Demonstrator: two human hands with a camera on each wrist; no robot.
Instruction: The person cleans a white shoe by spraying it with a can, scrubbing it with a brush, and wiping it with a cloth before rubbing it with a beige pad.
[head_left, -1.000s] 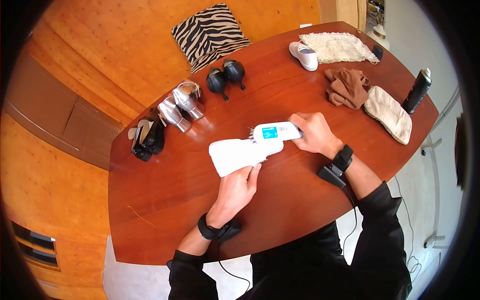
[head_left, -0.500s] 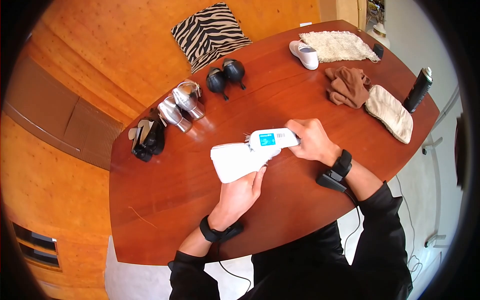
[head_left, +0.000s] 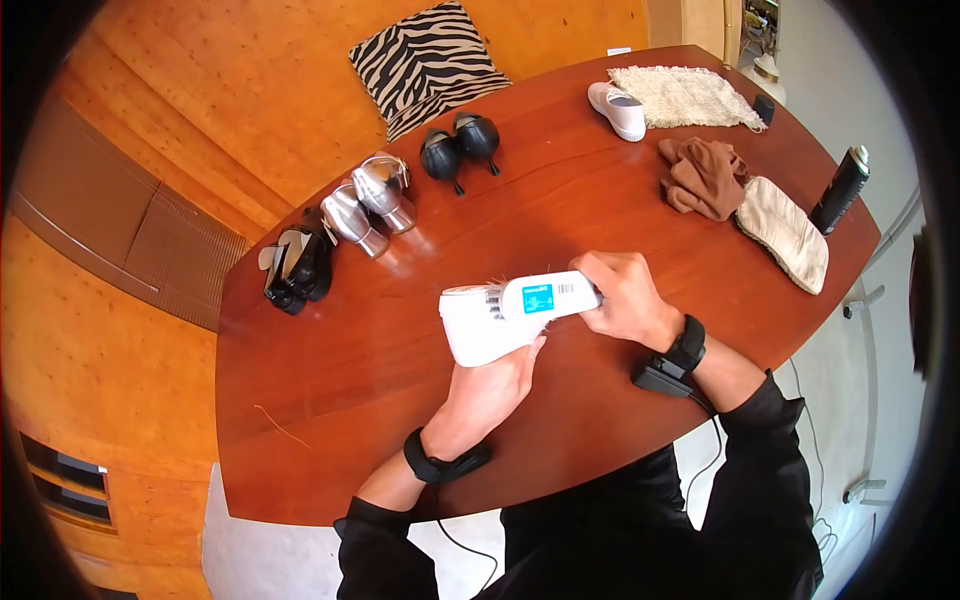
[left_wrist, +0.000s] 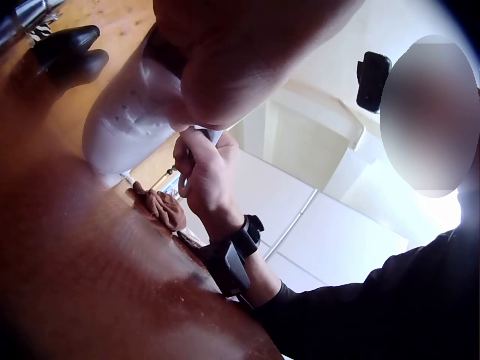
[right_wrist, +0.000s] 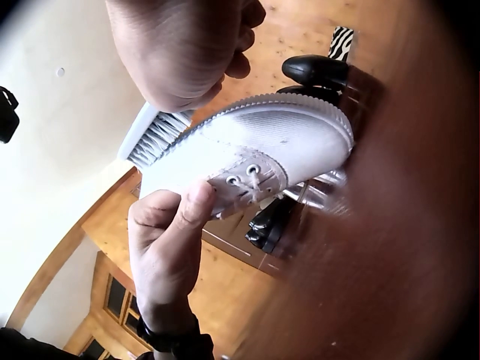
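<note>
Two hands work at centre frame: the left hand (head_left: 490, 395) grips a white lace-up sneaker (head_left: 482, 335), apparently steadying it against the scrub brush (head_left: 537, 297) whose handle the right hand (head_left: 630, 300) clasps.

On table (head_left: 330, 420): 3 shoe pairs (head_left: 385, 195) back left; cloth (head_left: 703, 180), pad (head_left: 783, 237), spray can (head_left: 841, 192) right. Held shoe (head_left: 474, 335), brush (head_left: 548, 294) between.

White shoe (head_left: 478, 337), white brush (head_left: 575, 291) with blue label (head_left: 538, 298); red-brown table (head_left: 350, 400); zebra-striped cushion (head_left: 425, 55); silver heels (head_left: 382, 187).
</note>
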